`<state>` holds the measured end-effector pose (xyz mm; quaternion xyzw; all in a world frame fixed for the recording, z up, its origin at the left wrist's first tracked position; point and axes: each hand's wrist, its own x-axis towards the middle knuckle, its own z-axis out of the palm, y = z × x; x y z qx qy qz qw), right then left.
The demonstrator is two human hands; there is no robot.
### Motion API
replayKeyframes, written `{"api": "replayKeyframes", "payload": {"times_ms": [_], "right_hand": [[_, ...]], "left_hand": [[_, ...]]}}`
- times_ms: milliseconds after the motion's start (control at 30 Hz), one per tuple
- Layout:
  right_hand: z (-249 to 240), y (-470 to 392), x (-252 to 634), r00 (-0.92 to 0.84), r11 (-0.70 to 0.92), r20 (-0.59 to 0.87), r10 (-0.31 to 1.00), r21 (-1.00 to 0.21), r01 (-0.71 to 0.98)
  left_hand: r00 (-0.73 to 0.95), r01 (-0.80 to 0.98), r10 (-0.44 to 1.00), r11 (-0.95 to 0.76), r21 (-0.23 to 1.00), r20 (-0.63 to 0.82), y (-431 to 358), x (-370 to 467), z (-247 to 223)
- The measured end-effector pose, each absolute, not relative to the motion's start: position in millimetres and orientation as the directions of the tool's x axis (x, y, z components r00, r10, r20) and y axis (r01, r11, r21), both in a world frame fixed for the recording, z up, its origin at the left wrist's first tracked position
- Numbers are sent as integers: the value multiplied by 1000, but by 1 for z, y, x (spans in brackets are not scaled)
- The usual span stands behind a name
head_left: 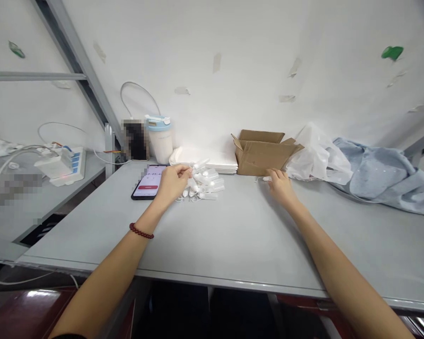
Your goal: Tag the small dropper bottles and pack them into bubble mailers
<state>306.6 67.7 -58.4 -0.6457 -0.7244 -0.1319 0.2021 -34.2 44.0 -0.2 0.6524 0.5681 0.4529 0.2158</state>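
Observation:
My left hand (175,182) is pinched at the left edge of a pile of small white plastic pieces with thin loops (208,183). Its fingertips meet a whitish tube-like piece (200,163). A dark red beaded bracelet circles that wrist. My right hand (281,186) rests low in front of an open cardboard box (259,157), its fingers closed on a small white piece (266,179) at the tabletop. Partly behind my left hand lies a phone (149,183) with a timer on its screen.
A blue-lidded cup (160,141) and a second phone (137,141) stand at the back left. White sheets are stacked (222,161) by the wall. A plastic bag (316,157) and bluish cloth (378,172) lie right. A power strip (72,165) sits far left.

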Motion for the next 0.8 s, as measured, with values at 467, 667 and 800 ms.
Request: {"api": "replayKeyframes", "payload": {"times_ms": [467, 667, 800], "right_hand": [[-55, 65, 303, -31, 94, 270, 962, -222, 970], [-42, 40, 254, -233, 389, 347, 908, -497, 776], [-33, 16, 221, -351, 554, 434, 830, -559, 617]], "left_hand": [[-54, 810, 795, -319, 493, 604, 47, -33, -14], [128, 652, 863, -444, 614, 489, 27, -10, -12], [355, 501, 912, -373, 781, 208, 18, 3, -17]]}}
